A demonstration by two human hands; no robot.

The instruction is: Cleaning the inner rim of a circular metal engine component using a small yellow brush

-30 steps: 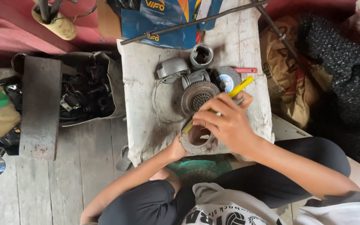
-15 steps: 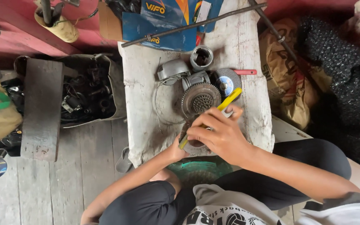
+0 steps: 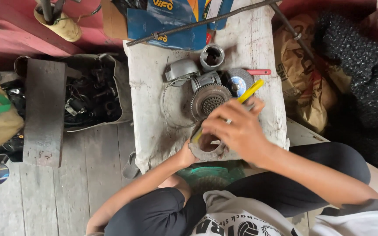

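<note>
My right hand (image 3: pixel 237 129) grips a yellow-handled tool (image 3: pixel 251 91) and holds its tip down into a rusty round metal housing (image 3: pixel 206 146) near the front edge of a dirty white bench (image 3: pixel 154 113). My left hand (image 3: pixel 185 154) steadies that housing from below; most of the hand is hidden behind it. Just beyond the housing lies a toothed grey gear part (image 3: pixel 209 102).
On the bench also lie a grey cover (image 3: pixel 181 70), a small metal cup (image 3: pixel 211 57), a disc with a blue middle (image 3: pixel 238 83), a red-handled tool (image 3: pixel 259 72) and a long metal rod (image 3: pixel 197 22). A tray of dark metal parts (image 3: pixel 90 98) and a wood plank (image 3: pixel 44 111) lie left.
My right hand has shifted slightly left and down over the housing, tilting the yellow tool with it. My left hand stays at the housing.
</note>
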